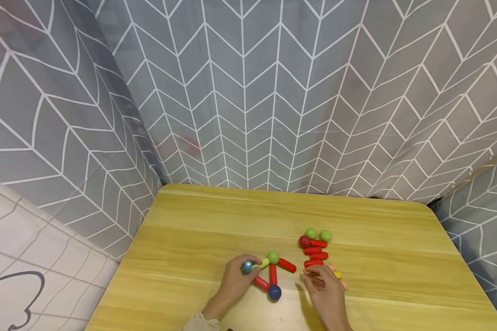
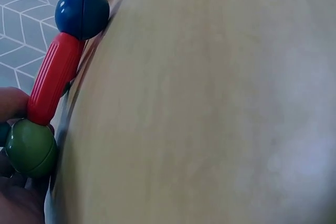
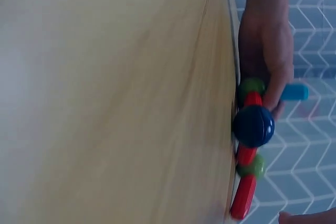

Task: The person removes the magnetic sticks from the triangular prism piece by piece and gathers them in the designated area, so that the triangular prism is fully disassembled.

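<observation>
My left hand [image 1: 237, 276] grips the left corner of a ball-and-rod toy structure on the table. A blue rod [image 3: 295, 92] sticks up there from a green ball [image 2: 32, 148]. From that corner, a yellow-green rod [image 1: 264, 263] runs to another green ball [image 1: 273, 257], and a red rod [image 1: 261, 282] to a dark blue ball [image 1: 274, 292]. A second red rod [image 1: 273, 275] joins those two balls, and a third red rod [image 1: 287, 265] points right from the green one. My right hand [image 1: 328, 294] hovers by the loose rods, fingers bent, nothing visible between thumb and forefinger.
Several loose red rods [image 1: 313, 263] lie in a column right of the structure. Orange rods and a yellow rod [image 1: 337, 274] are partly under my right hand. Two green balls [image 1: 325, 235] and a dark red ball [image 1: 304, 241] stand behind. A patterned curtain [image 1: 265, 115] hangs beyond the wooden table [image 1: 215, 211].
</observation>
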